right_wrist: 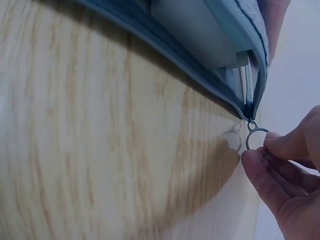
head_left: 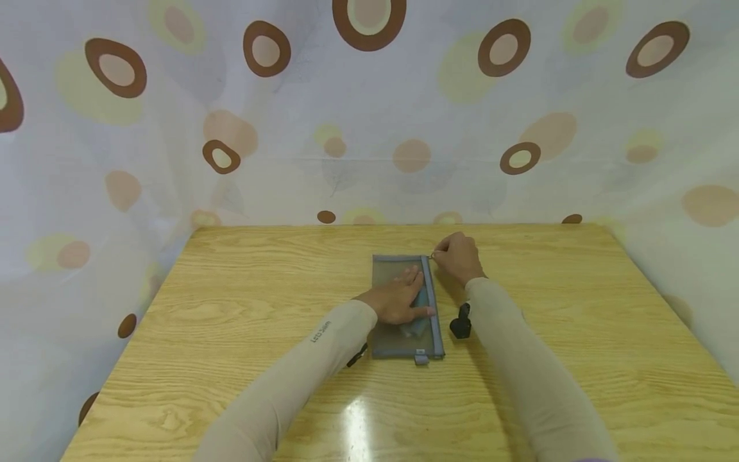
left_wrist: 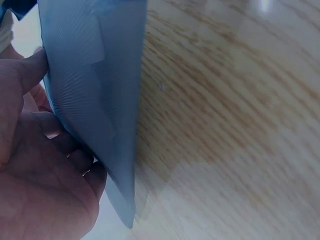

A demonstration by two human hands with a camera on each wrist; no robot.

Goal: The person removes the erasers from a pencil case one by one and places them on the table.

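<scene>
A grey-blue see-through zip pouch (head_left: pixel 392 346) lies flat on the table, its zipper edge toward the right. My left hand (head_left: pixel 397 301) rests on top of it with fingers extended and thumb out toward the zipper. Past the pouch's far right corner, my right hand (head_left: pixel 458 256) pinches a metal ring zipper pull (right_wrist: pixel 248 140) between thumb and fingertips. The right wrist view shows the pouch mouth gaping beside the pull, with a pale bluish-white item (right_wrist: pixel 195 35) inside. In the head view, the left hand partly covers that item.
Wood-grain table (head_left: pixel 260 308) surrounds the pouch. A white curtain (head_left: pixel 369 186) with brown and yellow spots hangs behind and at both sides. A small fabric tab (head_left: pixel 422 360) sticks out at the pouch's near edge. Black wrist cameras (head_left: pixel 460 325) sit at both sleeves.
</scene>
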